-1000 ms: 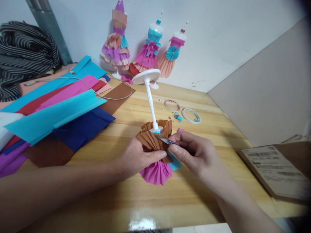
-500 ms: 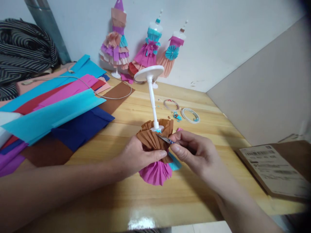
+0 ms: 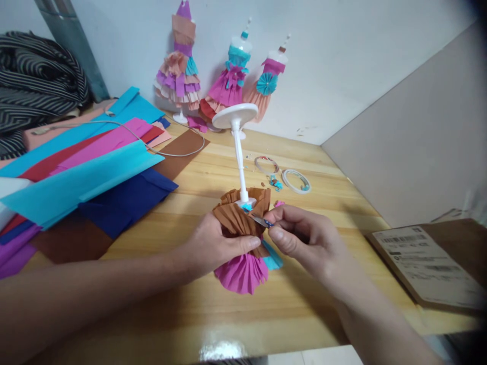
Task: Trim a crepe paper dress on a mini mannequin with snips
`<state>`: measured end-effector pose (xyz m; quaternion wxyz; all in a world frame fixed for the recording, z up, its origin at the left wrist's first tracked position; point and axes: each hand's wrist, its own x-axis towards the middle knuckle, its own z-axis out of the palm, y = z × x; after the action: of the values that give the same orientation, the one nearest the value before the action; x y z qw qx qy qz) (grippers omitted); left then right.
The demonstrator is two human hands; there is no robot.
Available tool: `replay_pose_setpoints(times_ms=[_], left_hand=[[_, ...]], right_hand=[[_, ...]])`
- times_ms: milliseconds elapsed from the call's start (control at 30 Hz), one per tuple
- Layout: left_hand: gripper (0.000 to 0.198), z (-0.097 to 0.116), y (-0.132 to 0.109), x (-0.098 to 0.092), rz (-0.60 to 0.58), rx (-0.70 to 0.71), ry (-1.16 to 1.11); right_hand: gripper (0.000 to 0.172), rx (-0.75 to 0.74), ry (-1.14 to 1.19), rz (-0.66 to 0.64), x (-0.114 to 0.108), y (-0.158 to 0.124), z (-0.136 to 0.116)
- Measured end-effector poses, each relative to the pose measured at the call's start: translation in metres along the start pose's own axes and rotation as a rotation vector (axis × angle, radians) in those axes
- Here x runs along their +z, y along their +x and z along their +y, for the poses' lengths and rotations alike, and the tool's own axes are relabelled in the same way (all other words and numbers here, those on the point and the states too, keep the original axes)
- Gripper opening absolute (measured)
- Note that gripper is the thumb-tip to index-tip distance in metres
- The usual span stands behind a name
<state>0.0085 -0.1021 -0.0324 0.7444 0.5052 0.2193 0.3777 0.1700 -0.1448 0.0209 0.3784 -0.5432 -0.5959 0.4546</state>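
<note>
My left hand (image 3: 224, 243) wraps round the gathered brown crepe paper skirt (image 3: 234, 215) of an upside-down dress form, its thumb lying across the front. The form's white stand (image 3: 239, 152) points up, its round base on top. A bit of light blue (image 3: 247, 207) shows inside the skirt beside the stem. My right hand (image 3: 300, 233) pinches a small pointed metal tool (image 3: 262, 220) with a blue-patterned handle, its tip at the skirt's upper edge; whether it is scissors or tweezers I cannot tell. Below my left hand hangs a pleated magenta paper fan (image 3: 243, 274), with light blue paper (image 3: 273, 256) beside it.
Coloured paper sheets (image 3: 83, 182) and a grey cord (image 3: 167, 153) spread over the left. Three dressed forms (image 3: 236, 76) stand by the wall. Two tape rolls (image 3: 297, 181) and paper scraps (image 3: 275, 182) lie behind my right hand. A cardboard box (image 3: 429, 263) sits at right.
The metal tool's tip has drawn back slightly to the right and down from beside the stem, uncovering more of the light blue bit. My left hand keeps its hold.
</note>
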Motion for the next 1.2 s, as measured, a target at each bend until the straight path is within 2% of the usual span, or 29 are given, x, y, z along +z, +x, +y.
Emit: replay_pose_setpoints(times_ms=[367,500,667,1000,1200], left_hand=[[0.041,0.000,-0.003,0.001,0.009,-0.008,-0.003],[0.039,-0.003,-0.003,0.000,0.024,-0.051,-0.002],[0.041,-0.001,-0.004,0.002,0.015,-0.036,0.008],[0.037,0.000,-0.005,0.002,0.004,-0.027,0.061],[0.033,-0.005,-0.004,0.000,0.011,-0.023,0.072]], right_hand=[[0.034,0.003,-0.080,-0.004,-0.004,-0.004,-0.007],[0.027,-0.035,-0.215,0.015,-0.007,-0.008,0.000],[0.024,-0.052,-0.349,0.028,-0.009,-0.012,0.004],[0.019,-0.100,-0.380,0.031,0.001,-0.008,0.003],[0.018,-0.104,-0.402,0.043,-0.002,-0.010,-0.002]])
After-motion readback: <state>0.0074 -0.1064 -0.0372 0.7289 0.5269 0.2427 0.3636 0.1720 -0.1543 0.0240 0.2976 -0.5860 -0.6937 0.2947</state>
